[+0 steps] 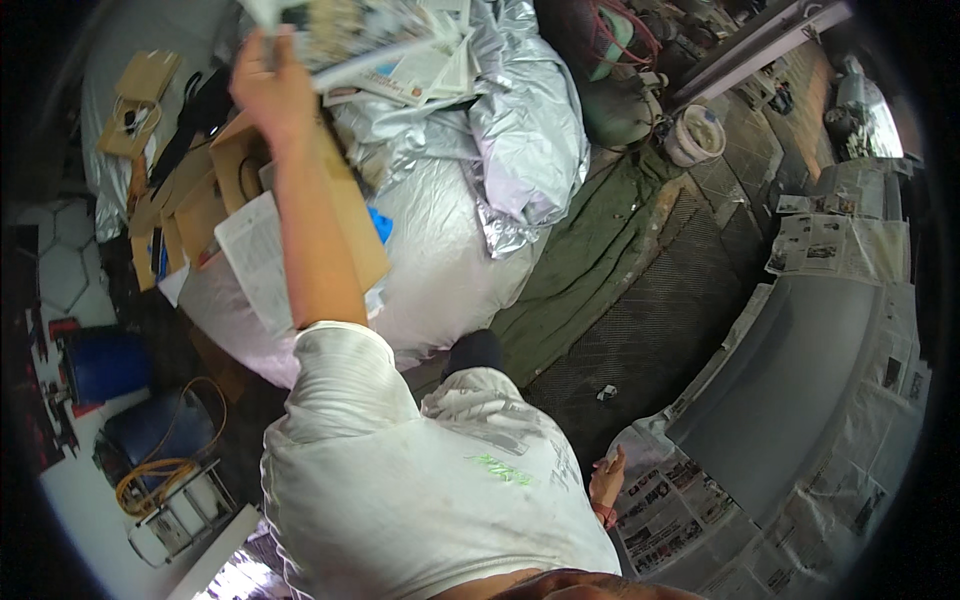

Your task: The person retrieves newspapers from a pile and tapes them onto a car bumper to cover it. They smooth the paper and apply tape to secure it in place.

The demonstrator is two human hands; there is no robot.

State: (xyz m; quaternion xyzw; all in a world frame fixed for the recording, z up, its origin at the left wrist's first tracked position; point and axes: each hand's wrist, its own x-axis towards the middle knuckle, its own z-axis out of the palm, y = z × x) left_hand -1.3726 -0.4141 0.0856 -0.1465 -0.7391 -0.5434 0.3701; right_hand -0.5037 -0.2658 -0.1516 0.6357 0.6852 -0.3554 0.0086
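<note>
My left hand [272,82] reaches far forward, its fingers closed on the edge of a newspaper [375,35], part of which is blurred. More newspaper sheets [405,82] lie under it, on a crumpled silver cover [530,140]. Low on the right, my right hand [607,478] hangs beside my body, partly hidden by my shirt. Its visible fingers are stretched out and hold nothing I can see. Next to that hand is a grey car body panel [780,370], with newspaper masking [660,505] around its edges.
Left of my arm, a cardboard box [195,215] holds assorted items. A blue drum-like container [165,430] and a metal stand [185,515] are at lower left. Ahead lie a green cloth [580,260], a white bucket [694,138] and a green tank [620,112].
</note>
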